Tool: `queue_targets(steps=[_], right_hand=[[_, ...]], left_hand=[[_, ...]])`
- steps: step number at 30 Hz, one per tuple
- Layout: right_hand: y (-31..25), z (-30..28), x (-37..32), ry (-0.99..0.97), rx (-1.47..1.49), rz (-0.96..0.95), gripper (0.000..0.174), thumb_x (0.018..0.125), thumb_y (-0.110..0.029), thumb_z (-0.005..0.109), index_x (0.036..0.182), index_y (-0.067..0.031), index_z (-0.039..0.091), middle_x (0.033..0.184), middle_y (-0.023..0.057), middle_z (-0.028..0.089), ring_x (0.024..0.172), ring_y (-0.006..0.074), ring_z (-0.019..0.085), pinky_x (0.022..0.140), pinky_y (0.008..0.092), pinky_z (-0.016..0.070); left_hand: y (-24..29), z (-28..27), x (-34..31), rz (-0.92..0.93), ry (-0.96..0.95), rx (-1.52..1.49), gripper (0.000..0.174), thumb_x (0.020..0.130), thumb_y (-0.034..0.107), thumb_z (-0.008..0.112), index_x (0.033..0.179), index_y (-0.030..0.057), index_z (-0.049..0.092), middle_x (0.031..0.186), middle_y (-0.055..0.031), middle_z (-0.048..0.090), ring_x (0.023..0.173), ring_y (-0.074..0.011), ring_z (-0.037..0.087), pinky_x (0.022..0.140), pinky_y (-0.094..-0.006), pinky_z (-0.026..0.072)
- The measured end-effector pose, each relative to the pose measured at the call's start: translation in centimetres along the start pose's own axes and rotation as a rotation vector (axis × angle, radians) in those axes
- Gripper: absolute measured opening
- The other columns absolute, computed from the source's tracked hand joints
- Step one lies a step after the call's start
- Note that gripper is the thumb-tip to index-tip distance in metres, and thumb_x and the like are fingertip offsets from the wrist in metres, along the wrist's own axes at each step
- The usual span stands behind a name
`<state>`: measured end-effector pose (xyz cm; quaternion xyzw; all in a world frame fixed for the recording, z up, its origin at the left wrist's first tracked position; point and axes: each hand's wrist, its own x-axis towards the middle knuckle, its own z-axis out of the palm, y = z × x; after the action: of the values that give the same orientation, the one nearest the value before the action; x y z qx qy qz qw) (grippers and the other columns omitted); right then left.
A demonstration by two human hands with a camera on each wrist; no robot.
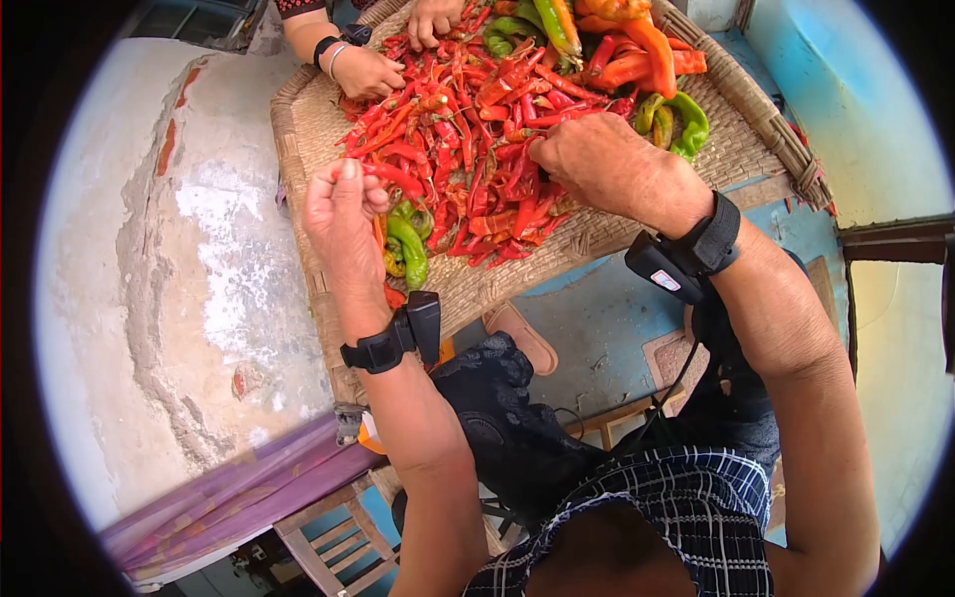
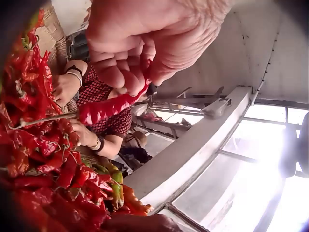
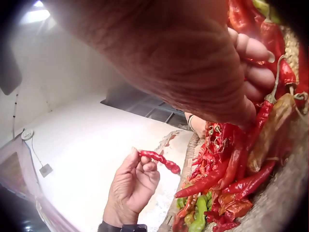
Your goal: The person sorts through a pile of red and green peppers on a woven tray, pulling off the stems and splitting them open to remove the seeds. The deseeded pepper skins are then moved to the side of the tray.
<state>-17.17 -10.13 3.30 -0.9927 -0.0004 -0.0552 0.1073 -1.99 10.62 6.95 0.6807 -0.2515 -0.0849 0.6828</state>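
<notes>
My left hand (image 1: 343, 219) pinches a red chili pepper (image 2: 108, 107) by one end between thumb and fingers, held up over the left side of the pile. Its thin stem points away from the hand in the left wrist view. My right hand (image 1: 622, 164) is down at the right part of the heap of red chili peppers (image 1: 468, 149), knuckles up and fingers bent. In the right wrist view its fingertips (image 3: 260, 75) are beside a stemmed red pepper (image 3: 260, 116); I cannot tell whether they grip it. Many peppers in the heap look wrinkled.
The heap lies on a woven tray (image 1: 731, 124) with a raised rim. Green peppers (image 1: 408, 244) lie at its left; larger orange-red peppers (image 1: 647, 60) lie at the far right. Across the tray, another person's hands (image 1: 368, 72) are at the heap. A wall (image 1: 229, 249) stands left.
</notes>
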Motion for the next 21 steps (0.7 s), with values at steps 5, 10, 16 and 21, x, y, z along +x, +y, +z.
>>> queue_targets(steps=[5, 10, 16, 21], right_hand=[[-0.2, 0.5, 0.3, -0.029, -0.030, 0.015, 0.011, 0.078, -0.011, 0.062, 0.087, -0.0068, 0.067, 0.082, 0.0111, 0.067, 0.081, 0.0279, 0.068, 0.068, 0.0389, 0.0540], [0.2, 1.3, 0.3, 0.098, -0.016, -0.068, 0.011, 0.076, -0.011, 0.064, 0.081, -0.0024, 0.060, 0.067, 0.0146, 0.062, 0.067, 0.0316, 0.065, 0.059, 0.0414, 0.0518], [0.2, 1.2, 0.3, 0.094, 0.013, -0.098, 0.012, 0.076, -0.012, 0.065, 0.081, -0.0018, 0.060, 0.067, 0.0146, 0.062, 0.067, 0.0320, 0.065, 0.059, 0.0414, 0.0519], [0.0, 1.0, 0.2, 0.074, -0.001, -0.058, 0.013, 0.076, -0.012, 0.065, 0.081, -0.0015, 0.059, 0.068, 0.0149, 0.062, 0.069, 0.0321, 0.065, 0.060, 0.0409, 0.0520]], left_hand=[[-0.5, -0.6, 1.3, 0.207, 0.162, -0.106, 0.022, 0.093, 0.013, 0.060, 0.110, 0.0015, 0.053, 0.084, -0.0057, 0.061, 0.074, -0.0106, 0.059, 0.067, -0.0238, 0.0500], [-4.3, -2.6, 1.9, 0.038, 0.286, 0.391, 0.058, 0.089, 0.018, 0.064, 0.137, 0.0003, 0.036, 0.090, -0.0114, 0.065, 0.078, -0.0160, 0.061, 0.070, -0.0267, 0.0509], [-8.0, -0.2, 2.0, 0.040, 0.033, 1.163, 0.056, 0.084, 0.027, 0.066, 0.132, 0.0060, 0.047, 0.102, -0.0166, 0.067, 0.089, -0.0257, 0.065, 0.079, -0.0362, 0.0505], [-8.1, 0.9, 2.3, 0.051, -0.045, 1.067, 0.049, 0.084, 0.016, 0.065, 0.129, 0.0070, 0.050, 0.092, -0.0116, 0.067, 0.082, -0.0225, 0.065, 0.074, -0.0352, 0.0505]])
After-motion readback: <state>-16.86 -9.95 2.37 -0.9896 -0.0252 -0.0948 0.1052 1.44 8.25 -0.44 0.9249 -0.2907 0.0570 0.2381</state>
